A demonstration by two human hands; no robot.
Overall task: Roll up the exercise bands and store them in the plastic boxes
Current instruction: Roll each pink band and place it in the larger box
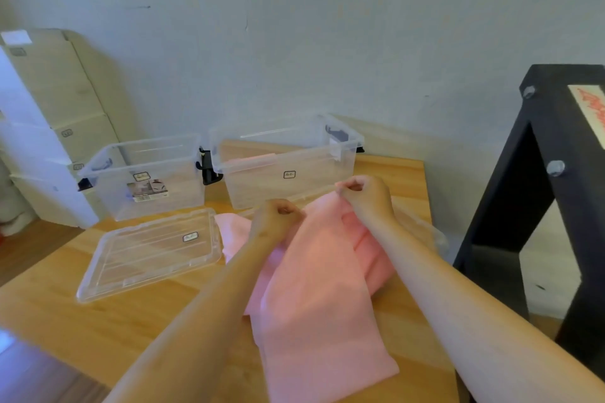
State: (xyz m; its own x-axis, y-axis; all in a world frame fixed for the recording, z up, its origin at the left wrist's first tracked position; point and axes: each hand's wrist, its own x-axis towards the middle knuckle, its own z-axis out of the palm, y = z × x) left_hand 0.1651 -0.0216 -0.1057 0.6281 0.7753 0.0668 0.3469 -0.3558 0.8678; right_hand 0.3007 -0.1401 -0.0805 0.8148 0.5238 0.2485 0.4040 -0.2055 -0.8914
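Note:
A wide pink exercise band (314, 298) lies in loose folds on the wooden table (137, 321), stretching from the boxes toward me. My left hand (276, 217) pinches its far edge, fingers curled. My right hand (363, 196) grips the same edge further right, lifted slightly off the table. Two clear plastic boxes stand open behind: the left box (144, 173) with a label inside, the right box (288, 163) with something pink showing through its wall.
A clear lid (150, 252) lies flat on the table left of the band. Another clear lid (429, 232) peeks out right of the band. A black stand (537, 193) rises at the right. Cardboard boxes (62, 101) stack against the wall at left.

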